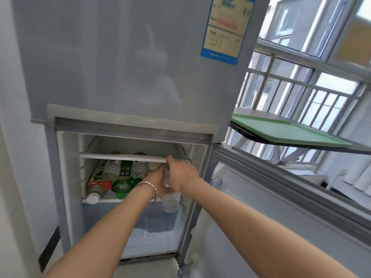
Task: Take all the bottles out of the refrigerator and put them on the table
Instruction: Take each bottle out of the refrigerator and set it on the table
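The lower compartment of a grey refrigerator stands open, and several plastic bottles lie on its white shelf. A red-labelled bottle with a white cap lies at the left, a green bottle beside it. Both my arms reach into the right part of the shelf. My right hand is closed around a clear bottle with a green cap, whose base sticks out past the shelf edge. My left hand, with a bracelet on the wrist, rests against the same bottle; its fingers are mostly hidden.
The refrigerator door is swung open to the right. Beyond it a table edge holds a green tray, in front of a barred window. A white wall is close on the left. A clear drawer sits below the shelf.
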